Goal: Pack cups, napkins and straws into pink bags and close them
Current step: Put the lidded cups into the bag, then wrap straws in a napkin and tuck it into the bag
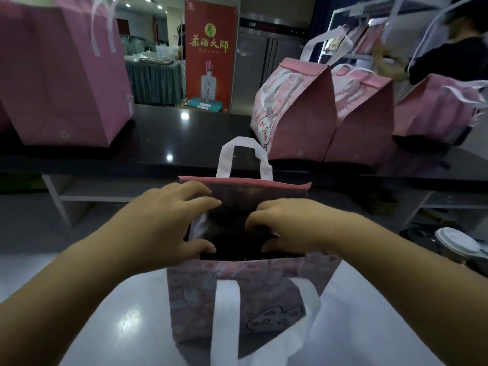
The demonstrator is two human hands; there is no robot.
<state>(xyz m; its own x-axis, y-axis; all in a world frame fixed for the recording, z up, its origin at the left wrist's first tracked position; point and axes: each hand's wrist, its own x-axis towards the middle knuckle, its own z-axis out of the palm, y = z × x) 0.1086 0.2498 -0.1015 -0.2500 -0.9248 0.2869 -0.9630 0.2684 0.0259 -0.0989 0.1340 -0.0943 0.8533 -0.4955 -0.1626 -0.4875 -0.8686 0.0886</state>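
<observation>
Open pink bag (237, 299) upright on the light bench (105, 313)
The left hand (169, 223) is spread wide at the mouth, its fingers pressing on the far wall. The right hand (287, 225) has curled fingers and pinches the right edge (the inside is too dark to see). Closed bags (295, 109) stand behind on the dark bench (163, 143).

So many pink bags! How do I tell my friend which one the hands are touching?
Find the long black counter across the room; just in front is a pale shiny table. The pink cartoon-printed cloth bag standing there, with the left hand and right hand at its mouth, is the one. Unlike the folded-shut pink bags on the counter, its top gapes open.
</observation>
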